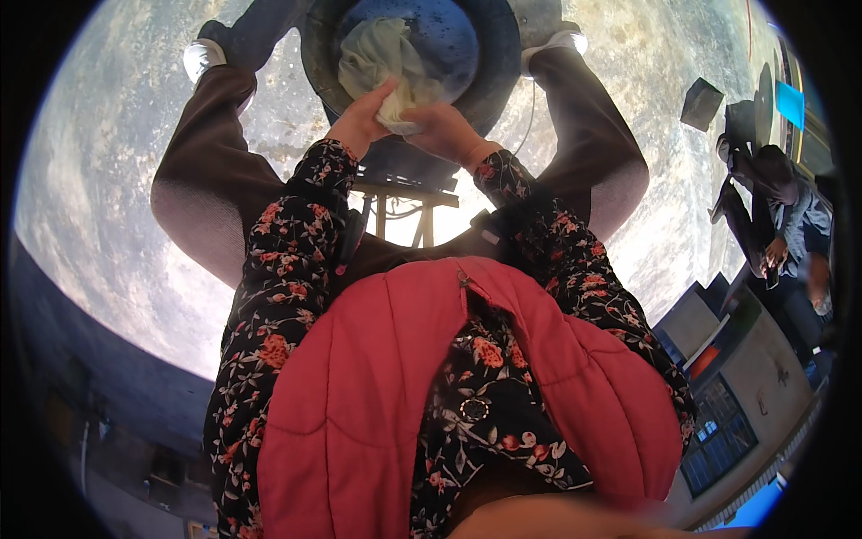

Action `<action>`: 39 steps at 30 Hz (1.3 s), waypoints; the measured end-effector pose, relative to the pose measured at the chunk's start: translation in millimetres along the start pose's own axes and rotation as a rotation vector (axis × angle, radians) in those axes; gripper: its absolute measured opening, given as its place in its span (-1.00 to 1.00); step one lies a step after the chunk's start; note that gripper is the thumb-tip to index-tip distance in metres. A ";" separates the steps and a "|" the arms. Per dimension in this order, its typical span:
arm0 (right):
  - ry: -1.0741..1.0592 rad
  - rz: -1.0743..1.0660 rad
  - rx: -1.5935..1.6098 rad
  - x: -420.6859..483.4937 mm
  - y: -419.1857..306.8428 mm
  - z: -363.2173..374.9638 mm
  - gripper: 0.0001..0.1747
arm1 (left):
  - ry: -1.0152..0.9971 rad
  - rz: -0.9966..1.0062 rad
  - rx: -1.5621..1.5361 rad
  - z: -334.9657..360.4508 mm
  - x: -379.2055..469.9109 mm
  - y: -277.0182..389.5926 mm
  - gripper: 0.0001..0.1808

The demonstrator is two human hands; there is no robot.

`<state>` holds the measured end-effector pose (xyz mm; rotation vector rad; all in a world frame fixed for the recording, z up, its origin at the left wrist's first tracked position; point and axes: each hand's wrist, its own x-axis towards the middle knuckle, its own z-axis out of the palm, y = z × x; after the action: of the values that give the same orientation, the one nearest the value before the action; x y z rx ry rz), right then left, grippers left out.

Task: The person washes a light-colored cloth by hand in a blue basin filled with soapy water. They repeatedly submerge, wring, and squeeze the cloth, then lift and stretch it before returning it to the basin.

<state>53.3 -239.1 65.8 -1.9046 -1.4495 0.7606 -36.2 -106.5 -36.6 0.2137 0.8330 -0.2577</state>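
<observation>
A wet, pale cream cloth (pixel 384 57) hangs from both of my hands into a round dark basin (pixel 502 64) between my feet. Bluish liquid (pixel 454 40) with dark specks lies in the basin. My left hand (pixel 367 114) grips the cloth from the left side, its thumb along the fabric. My right hand (pixel 441 131) holds the near end of the same cloth, close beside the left one. Part of the cloth rests at the liquid's surface; some of my fingers are hidden behind the fabric.
The basin stands over a dark support, with a wooden frame (pixel 424 195) nearer my lap. A thin cord (pixel 533 121) runs down right of the basin. On the right are a dark box-shaped block (pixel 702 104) on the concrete floor and a seated person (pixel 774 195) holding a dark object.
</observation>
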 end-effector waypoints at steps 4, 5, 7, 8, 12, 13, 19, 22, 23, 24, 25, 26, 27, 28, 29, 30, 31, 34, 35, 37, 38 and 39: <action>-0.299 0.013 -0.031 -13.4 -13.8 12.1 -0.77 | -0.013 0.115 -0.033 7.3 5.7 15.0 -0.68; -0.342 0.182 -0.060 -17.2 -12.0 15.8 -0.76 | 0.059 0.170 -0.096 10.6 4.3 19.3 -0.67; -0.388 0.421 -0.053 -23.1 -2.8 21.1 -0.73 | -0.118 0.218 -0.329 17.5 -0.6 30.2 -0.62; -0.323 0.398 -0.087 -25.2 3.9 20.6 -0.71 | -0.160 0.245 -0.379 21.5 -3.5 32.8 -0.61; 0.086 0.432 0.307 -10.0 33.6 2.6 -0.65 | -0.406 0.228 -0.381 34.3 -13.1 38.0 -0.58; 0.173 0.447 0.312 -2.4 38.9 -4.2 -0.64 | -0.462 0.214 -0.351 36.8 -14.9 38.1 -0.58; 0.387 0.535 1.030 48.9 44.2 -15.9 -0.66 | -0.394 0.157 0.011 52.0 -28.6 42.3 -0.65; 0.451 0.462 1.119 53.6 41.3 -17.8 -0.72 | -0.276 0.329 0.208 59.7 -37.5 45.9 -0.69; 0.448 0.416 1.064 51.2 40.2 -20.3 -0.75 | -0.282 0.431 0.283 61.3 -39.9 47.3 -0.69; 0.459 0.459 0.996 47.8 39.8 -25.3 -0.78 | -0.141 0.432 0.228 62.7 -41.2 49.0 -0.69; 0.413 0.323 1.076 44.2 39.0 -30.6 -0.80 | -0.073 0.464 0.157 63.0 -41.9 50.4 -0.69; 0.378 0.276 1.143 39.2 37.7 -37.4 -0.81 | -0.027 0.482 0.083 62.5 -42.4 52.1 -0.70; 0.355 0.211 1.219 35.1 36.3 -43.7 -0.82 | -0.025 0.473 -0.029 61.7 -42.0 53.3 -0.71; 0.292 0.208 1.219 33.5 34.0 -48.0 -0.81 | -0.048 0.449 -0.140 59.8 -41.6 54.9 -0.72; 0.275 0.280 1.129 32.3 31.7 -51.8 -0.81 | -0.014 0.438 -0.266 58.6 -40.6 55.7 -0.70; 0.281 0.333 1.048 33.8 29.0 -53.3 -0.79 | -0.003 0.469 -0.248 57.0 -39.4 56.2 -0.68; 0.256 0.377 0.975 35.7 25.9 -53.3 -0.77 | -0.063 0.489 -0.226 56.4 -38.4 56.4 -0.66; 0.368 0.400 0.836 48.3 17.2 -45.8 -0.74 | -0.170 0.461 -0.210 56.4 -38.0 55.5 -0.63; 0.331 0.322 0.875 52.1 15.0 -41.8 -0.74 | -0.224 0.433 -0.222 57.3 -38.3 54.9 -0.64; 0.296 0.241 0.903 57.4 12.3 -36.2 -0.72 | -0.309 0.386 -0.225 59.4 -40.2 54.4 -0.66; 0.269 0.333 0.898 58.4 12.2 -34.9 -0.72 | -0.339 0.364 -0.217 60.3 -41.2 54.4 -0.66; 0.213 0.340 0.877 58.3 12.8 -34.7 -0.73 | -0.369 0.344 -0.210 60.8 -42.1 54.4 -0.66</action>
<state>100.9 -189.7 73.9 -1.4618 -0.5018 1.0798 -4.1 -66.4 39.5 0.1046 0.4417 0.1134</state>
